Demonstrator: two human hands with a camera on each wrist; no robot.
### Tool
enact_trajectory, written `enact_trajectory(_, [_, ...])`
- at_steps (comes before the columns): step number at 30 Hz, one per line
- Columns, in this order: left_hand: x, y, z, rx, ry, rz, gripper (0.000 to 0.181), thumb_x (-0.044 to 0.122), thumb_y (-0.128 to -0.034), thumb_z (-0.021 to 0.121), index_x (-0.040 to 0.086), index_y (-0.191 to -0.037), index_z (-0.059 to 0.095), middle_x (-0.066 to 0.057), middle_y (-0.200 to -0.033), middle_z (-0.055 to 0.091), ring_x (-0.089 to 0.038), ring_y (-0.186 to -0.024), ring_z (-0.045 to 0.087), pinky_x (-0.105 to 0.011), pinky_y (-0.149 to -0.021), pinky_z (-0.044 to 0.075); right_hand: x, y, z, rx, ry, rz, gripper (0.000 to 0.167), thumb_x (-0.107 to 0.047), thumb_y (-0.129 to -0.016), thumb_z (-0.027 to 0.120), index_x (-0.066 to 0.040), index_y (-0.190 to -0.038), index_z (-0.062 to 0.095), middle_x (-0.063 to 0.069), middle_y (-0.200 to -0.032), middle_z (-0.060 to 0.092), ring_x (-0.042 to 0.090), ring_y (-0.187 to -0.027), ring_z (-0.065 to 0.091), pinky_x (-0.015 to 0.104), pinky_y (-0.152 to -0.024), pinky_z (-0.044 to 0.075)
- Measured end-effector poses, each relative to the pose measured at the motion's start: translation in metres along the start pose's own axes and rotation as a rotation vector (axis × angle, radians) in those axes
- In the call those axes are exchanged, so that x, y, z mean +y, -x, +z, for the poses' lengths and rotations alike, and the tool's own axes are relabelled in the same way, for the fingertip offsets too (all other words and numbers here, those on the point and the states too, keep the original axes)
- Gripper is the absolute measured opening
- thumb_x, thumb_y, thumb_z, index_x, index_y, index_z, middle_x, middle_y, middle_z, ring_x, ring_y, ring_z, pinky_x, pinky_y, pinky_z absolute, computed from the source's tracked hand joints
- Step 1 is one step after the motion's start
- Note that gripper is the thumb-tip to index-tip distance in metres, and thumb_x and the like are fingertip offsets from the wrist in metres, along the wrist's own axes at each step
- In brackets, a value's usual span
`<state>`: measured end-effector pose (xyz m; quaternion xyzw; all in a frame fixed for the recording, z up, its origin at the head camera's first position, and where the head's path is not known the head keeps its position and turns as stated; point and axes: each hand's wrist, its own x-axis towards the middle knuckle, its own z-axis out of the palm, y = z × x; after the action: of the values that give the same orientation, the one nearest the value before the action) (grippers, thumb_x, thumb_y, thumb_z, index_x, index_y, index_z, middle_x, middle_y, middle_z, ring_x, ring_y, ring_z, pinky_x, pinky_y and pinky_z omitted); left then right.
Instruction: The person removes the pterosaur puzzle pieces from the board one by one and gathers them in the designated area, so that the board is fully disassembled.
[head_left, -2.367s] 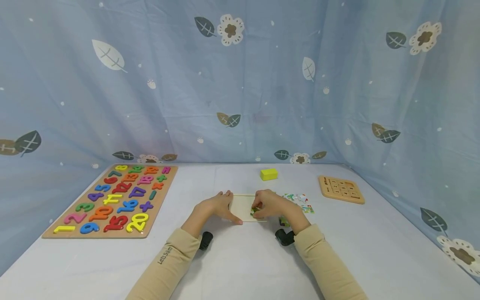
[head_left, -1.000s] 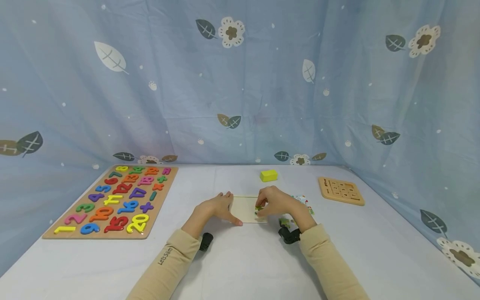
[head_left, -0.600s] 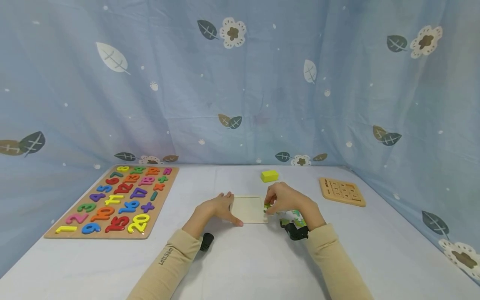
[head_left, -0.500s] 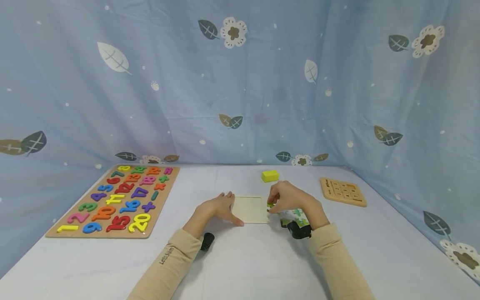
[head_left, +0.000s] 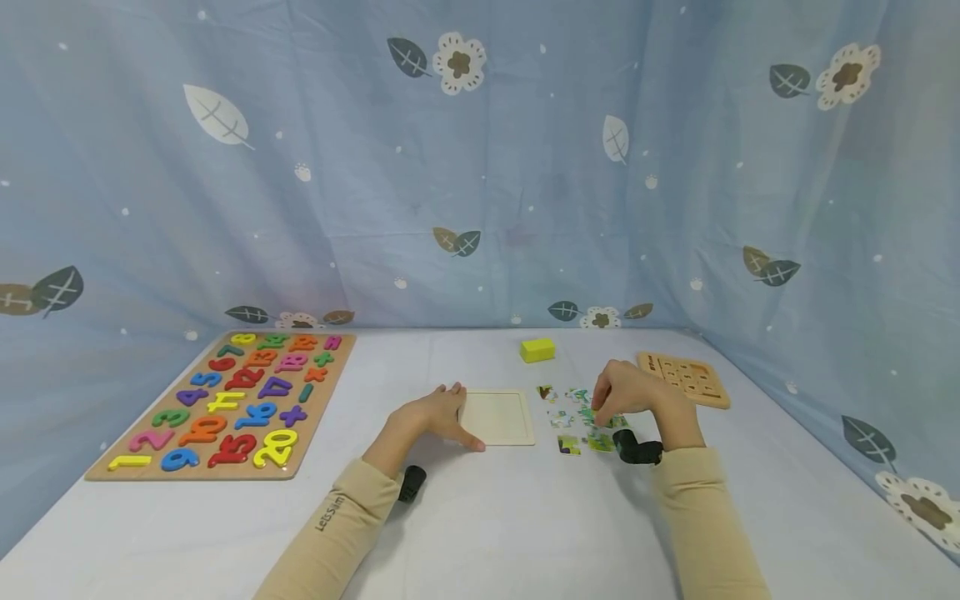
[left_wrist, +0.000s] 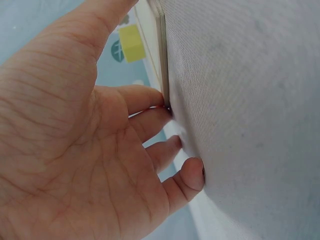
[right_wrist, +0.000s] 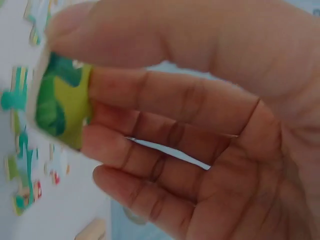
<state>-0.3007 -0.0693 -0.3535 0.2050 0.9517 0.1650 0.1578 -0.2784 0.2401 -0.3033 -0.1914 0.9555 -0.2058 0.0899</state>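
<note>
In the head view my left hand [head_left: 438,414] lies spread at the left side of a pale wooden puzzle tray [head_left: 497,418], thumb along its front edge. The left wrist view shows fingertips touching the tray's edge [left_wrist: 161,55]. My right hand [head_left: 628,390] is right of the tray, over a group of loose jigsaw pieces [head_left: 568,445]. Between thumb and fingers it pinches a green and yellow jigsaw piece [right_wrist: 62,100], clearest in the right wrist view. The hand covers some of the loose pieces; others lie flat around it.
A yellow block [head_left: 537,350] sits behind the tray. At the left lies a large board of coloured numbers [head_left: 225,408]. A small wooden number board [head_left: 693,382] is at the right, behind my right hand. A patterned blue curtain [head_left: 480,167] hangs behind the table.
My right hand, holding a jigsaw piece, has moved from over the tray to the loose pieces at the right, uncovering the tray's right side. My left hand stays at the tray.
</note>
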Motion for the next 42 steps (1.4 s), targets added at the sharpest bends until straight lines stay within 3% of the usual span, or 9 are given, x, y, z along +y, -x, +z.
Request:
enact_trajectory(11, [-0.002,0.001,-0.001,-0.007,-0.019,0.0,0.107,0.05,-0.0769,0.076,-0.002,-0.152,0.019,-0.017,-0.16,0.017,-0.037,-0.149,0.013,-0.053,-0.118,0.02,0.025,0.018,-0.006,-0.041,-0.065,0.079,0.019,-0.007,-0.068,0.081,0.002,-0.084,0.075,0.006,-0.08,0.073,0.01,-0.071,0.063,0.032,-0.068,0.055])
enact_trajectory(21, [-0.004,0.0,0.0,-0.012,-0.029,-0.002,0.108,0.051,-0.0769,0.076,-0.002,-0.152,0.019,-0.016,-0.161,0.016,-0.037,-0.149,0.012,-0.053,-0.118,0.02,0.037,0.019,-0.001,-0.074,-0.051,0.147,0.016,-0.01,-0.067,0.082,-0.003,-0.08,0.076,0.001,-0.077,0.073,0.011,-0.081,0.06,0.031,-0.075,0.053])
enact_trajectory(30, [-0.003,0.001,-0.001,-0.012,-0.025,0.008,0.107,0.05,-0.0775,0.075,-0.002,-0.152,0.019,-0.017,-0.16,0.016,-0.037,-0.149,0.012,-0.052,-0.118,0.02,0.04,0.018,0.006,-0.104,-0.101,0.183,0.013,-0.007,-0.067,0.08,-0.002,-0.077,0.074,-0.002,-0.076,0.069,0.012,-0.077,0.052,0.026,-0.07,0.048])
enact_trajectory(36, [-0.003,0.002,-0.002,-0.012,-0.021,0.008,0.107,0.05,-0.0774,0.075,-0.003,-0.152,0.019,-0.017,-0.16,0.016,-0.037,-0.149,0.012,-0.052,-0.118,0.02,0.043,0.02,0.006,-0.122,-0.112,0.171,0.014,-0.011,-0.069,0.081,-0.003,-0.079,0.074,0.0,-0.072,0.071,0.01,-0.077,0.059,0.028,-0.072,0.051])
enact_trajectory(42, [-0.003,0.002,-0.001,-0.012,-0.027,0.014,0.107,0.05,-0.0775,0.075,-0.004,-0.151,0.019,-0.018,-0.16,0.017,-0.038,-0.148,0.013,-0.053,-0.118,0.02,0.047,0.02,0.002,-0.085,-0.105,0.13,0.018,-0.017,-0.07,0.08,-0.004,-0.082,0.075,-0.001,-0.074,0.071,0.01,-0.075,0.06,0.03,-0.07,0.051])
